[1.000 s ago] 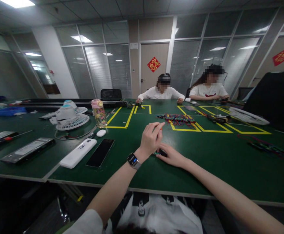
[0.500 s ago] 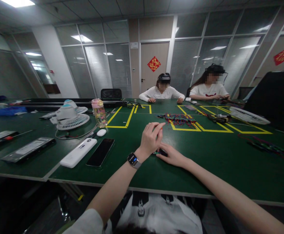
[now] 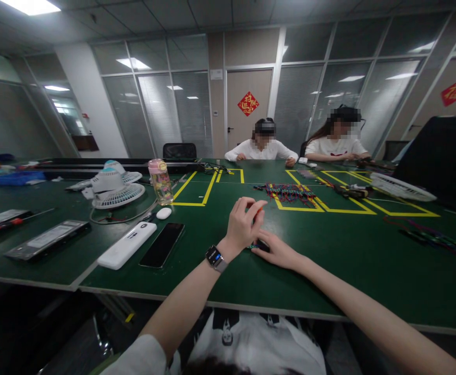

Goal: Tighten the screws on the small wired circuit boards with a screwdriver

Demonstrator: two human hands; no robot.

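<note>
My left hand (image 3: 245, 221), with a watch on its wrist, is raised just above the table with its fingers curled round a slim tool with an orange end (image 3: 259, 210). Most of that tool is hidden by the fingers, so its kind does not show. Directly below, my right hand (image 3: 276, 250) rests on the table, its fingers closed on a small green circuit board (image 3: 251, 247) with a dark part beside it. The left hand covers much of the board. Whether the tool touches the board cannot be seen.
Left of my hands lie a black phone (image 3: 162, 245), a white power bank (image 3: 127, 246) and a white oval case (image 3: 164, 213). Behind them stand a bottle (image 3: 160, 182) and white fan parts (image 3: 118, 194). Wired circuit boards (image 3: 290, 192) lie ahead. Two people sit across the table.
My hands stay in nearly the same place; the left fingers have shifted slightly round the orange-ended tool. The whole view has moved a little.
</note>
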